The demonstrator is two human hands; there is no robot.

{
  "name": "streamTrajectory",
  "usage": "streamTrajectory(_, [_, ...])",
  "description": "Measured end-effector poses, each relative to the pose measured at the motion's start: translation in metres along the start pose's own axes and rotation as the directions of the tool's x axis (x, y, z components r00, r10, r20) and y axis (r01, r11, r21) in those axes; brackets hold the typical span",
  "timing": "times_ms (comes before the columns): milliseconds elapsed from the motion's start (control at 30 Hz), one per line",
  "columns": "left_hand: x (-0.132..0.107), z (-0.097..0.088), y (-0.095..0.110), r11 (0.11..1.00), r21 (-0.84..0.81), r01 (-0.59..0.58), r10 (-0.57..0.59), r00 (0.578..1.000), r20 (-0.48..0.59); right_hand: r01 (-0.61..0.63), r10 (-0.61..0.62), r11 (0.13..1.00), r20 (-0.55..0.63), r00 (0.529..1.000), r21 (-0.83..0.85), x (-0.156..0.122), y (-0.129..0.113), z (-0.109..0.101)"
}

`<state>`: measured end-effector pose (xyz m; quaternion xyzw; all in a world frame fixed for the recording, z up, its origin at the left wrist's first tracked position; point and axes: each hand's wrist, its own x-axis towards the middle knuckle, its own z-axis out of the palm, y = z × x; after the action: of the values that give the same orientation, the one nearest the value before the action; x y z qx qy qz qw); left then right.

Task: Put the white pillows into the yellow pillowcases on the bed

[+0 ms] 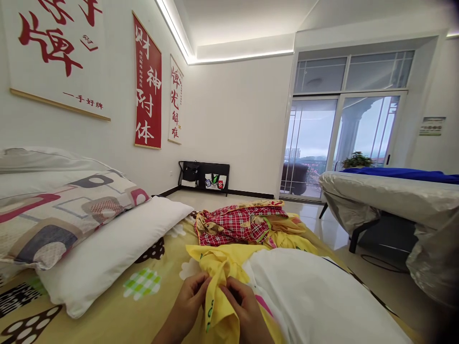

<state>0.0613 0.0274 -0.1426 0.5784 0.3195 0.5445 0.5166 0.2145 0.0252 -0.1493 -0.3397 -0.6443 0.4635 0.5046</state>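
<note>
Both of my hands pinch a yellow cloth cover (218,272) low in the middle of the view. My left hand (190,301) grips its left fold and my right hand (244,306) grips its right fold, fingers closed on the fabric. A white pillow insert (315,296) lies just right of my hands, partly under the yellow cloth. Everything rests on a bed with a yellow patterned sheet (143,306).
A white pillow (111,253) and a patterned pillow (60,215) lie at the left by the wall. A red plaid cloth (236,222) is bunched farther down the bed. A covered table (387,196) stands at the right, glass balcony doors (340,143) beyond.
</note>
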Motion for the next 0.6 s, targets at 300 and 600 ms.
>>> streamTrajectory(300, [0.014,-0.023,-0.017,0.976,-0.212,0.047,-0.066,0.994,-0.082,-0.125,0.171,0.781,-0.016,0.985,0.611,0.003,-0.001,-0.011])
streamTrajectory(600, [0.002,-0.014,0.001,0.790,0.596,-0.144,0.214,0.976,-0.048,-0.098,0.129,0.840,-0.021,0.991,0.534,0.007,0.016,-0.007])
